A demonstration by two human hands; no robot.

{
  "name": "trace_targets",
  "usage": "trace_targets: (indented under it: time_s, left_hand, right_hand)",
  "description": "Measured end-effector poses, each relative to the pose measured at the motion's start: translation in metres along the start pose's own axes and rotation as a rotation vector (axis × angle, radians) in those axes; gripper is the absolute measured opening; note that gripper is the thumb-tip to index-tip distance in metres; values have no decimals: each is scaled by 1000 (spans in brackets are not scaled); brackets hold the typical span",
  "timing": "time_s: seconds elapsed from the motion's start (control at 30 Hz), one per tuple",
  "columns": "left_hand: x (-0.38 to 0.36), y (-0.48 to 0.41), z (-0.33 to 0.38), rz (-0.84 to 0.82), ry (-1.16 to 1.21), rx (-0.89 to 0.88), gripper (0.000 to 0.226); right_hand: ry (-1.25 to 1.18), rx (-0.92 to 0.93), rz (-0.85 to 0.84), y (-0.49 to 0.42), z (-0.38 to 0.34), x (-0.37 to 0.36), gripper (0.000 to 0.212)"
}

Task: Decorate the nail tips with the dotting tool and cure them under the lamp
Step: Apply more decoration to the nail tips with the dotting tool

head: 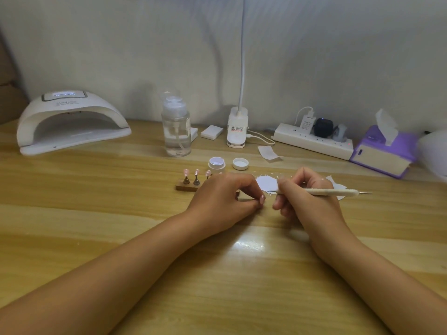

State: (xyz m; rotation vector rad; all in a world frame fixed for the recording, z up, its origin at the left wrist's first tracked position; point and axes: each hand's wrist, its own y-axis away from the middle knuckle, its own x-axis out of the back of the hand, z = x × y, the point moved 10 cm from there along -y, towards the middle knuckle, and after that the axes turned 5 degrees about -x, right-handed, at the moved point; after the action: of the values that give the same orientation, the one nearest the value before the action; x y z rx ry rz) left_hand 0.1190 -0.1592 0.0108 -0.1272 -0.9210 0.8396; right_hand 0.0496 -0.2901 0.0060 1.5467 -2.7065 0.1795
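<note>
Cream dotting tool: pinching it in right grip for dotting; curling left grip by nail tips, hold unseen.

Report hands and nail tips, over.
Right hand grips dotting tool. Left hand curled over stand end, grip unclear. Three nail tips showing. Lamp mouth unblocked.

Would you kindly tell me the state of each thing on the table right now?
Lamp: display lit.
Jar: open.
Lid: off, beside jar.
Dotting tool: gripped by right hand.
Nail tips: upright on stand.
Left hand: curled, contents hidden.
</note>
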Motion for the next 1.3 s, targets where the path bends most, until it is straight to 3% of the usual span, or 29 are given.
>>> trace_targets:
  time_s: [0.1, 0.23, 0.33, 0.5, 0.93, 1.2, 1.3]
  left_hand:
    - [0, 0, -1, 5, 12, 5, 9]
    - [-1, 0, -4, 8, 32, 10, 5]
    - [-1, 0, -4, 13, 36, 13, 4]
    - [0, 1, -2, 23, 9, 8, 5]
    - [0, 0, -3, 12, 10, 21, 2]
    - [0, 1, -2, 1, 22, 21, 6]
    - [0, 1, -2, -1, 15, 18, 6]
  right_hand:
    - [-83, 86, 100, 2, -9, 14, 29]
    - [-13, 195, 201, 2, -22, 28, 22]
    - [17, 143, 238, -4, -17, 37, 20]
    - [35, -28, 228, -16, 8, 39, 12]
    - [366, -17, 145, -16, 8, 26, 13]
    - [60, 4, 215, -10, 0, 37, 18]
    - [-43, 13, 144, -4, -7, 26, 23]
